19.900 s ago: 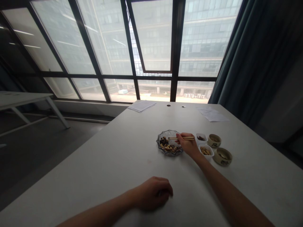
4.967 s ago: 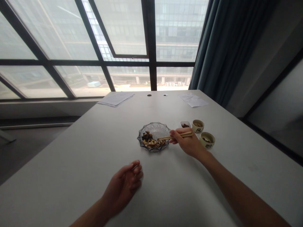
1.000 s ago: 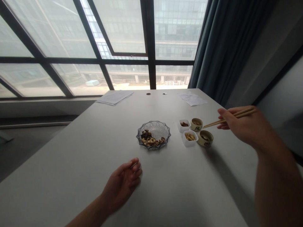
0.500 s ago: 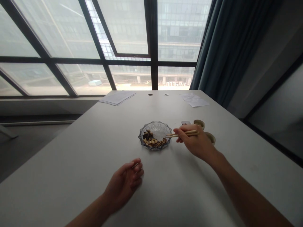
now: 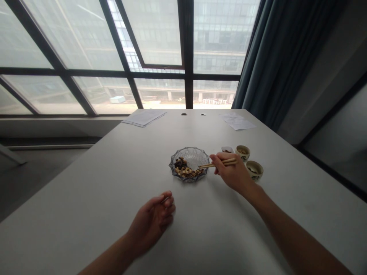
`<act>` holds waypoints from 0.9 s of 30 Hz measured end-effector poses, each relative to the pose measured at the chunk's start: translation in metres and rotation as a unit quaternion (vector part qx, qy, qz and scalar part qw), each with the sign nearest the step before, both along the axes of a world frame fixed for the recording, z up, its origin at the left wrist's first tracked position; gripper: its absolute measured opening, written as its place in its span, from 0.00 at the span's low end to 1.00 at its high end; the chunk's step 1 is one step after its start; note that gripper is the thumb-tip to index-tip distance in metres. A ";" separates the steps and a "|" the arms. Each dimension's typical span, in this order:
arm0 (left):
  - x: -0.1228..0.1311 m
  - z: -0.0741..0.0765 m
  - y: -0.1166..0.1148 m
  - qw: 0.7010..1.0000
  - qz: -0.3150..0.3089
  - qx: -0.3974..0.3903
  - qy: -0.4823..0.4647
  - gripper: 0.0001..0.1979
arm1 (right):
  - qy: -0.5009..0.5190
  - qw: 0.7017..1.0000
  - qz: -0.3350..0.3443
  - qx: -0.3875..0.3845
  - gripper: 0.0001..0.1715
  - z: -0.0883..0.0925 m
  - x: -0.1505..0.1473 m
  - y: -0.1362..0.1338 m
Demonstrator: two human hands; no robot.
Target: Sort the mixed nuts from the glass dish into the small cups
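Note:
My right hand is closed around a pair of wooden chopsticks. Their tips point left over the right side of a scalloped clear glass bowl; whether they pinch a piece is too small to tell. Dark pieces lie at the left inside it, and pale brown dried slices along the near side. Close to me, left of centre, my left hand rests with curled fingers, thumb against them and nothing visible inside.
Right of my right hand stand two small cream cups, a nearer one and a farther one, both with some contents. A small white dish sits beside them. Papers lie at the far left and far right of the white table.
My right hand has shifted slightly left and down, uncovering more of the cups, and the chopstick tips sit a little lower. My left hand stays nearly still. The view has shifted slightly.

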State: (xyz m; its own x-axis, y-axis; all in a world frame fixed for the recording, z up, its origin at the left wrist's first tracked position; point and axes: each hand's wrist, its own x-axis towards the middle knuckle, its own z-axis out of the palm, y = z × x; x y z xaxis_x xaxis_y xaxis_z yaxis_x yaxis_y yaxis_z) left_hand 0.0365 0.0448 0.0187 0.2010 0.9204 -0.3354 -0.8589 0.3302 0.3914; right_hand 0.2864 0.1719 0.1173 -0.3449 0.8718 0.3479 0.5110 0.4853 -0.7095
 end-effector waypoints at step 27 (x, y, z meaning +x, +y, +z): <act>-0.001 -0.002 0.000 1.000 0.000 0.006 -0.002 0.03 | 0.108 0.976 -0.186 0.045 0.23 0.023 0.082 0.047</act>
State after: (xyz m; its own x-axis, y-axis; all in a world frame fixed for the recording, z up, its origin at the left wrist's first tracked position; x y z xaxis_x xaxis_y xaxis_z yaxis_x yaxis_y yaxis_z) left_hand 0.0352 0.0452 0.0172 0.2029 0.9244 -0.3231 -0.8603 0.3259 0.3921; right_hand 0.3684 0.2193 0.1401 0.0792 0.8853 0.4582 0.5060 0.3604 -0.7837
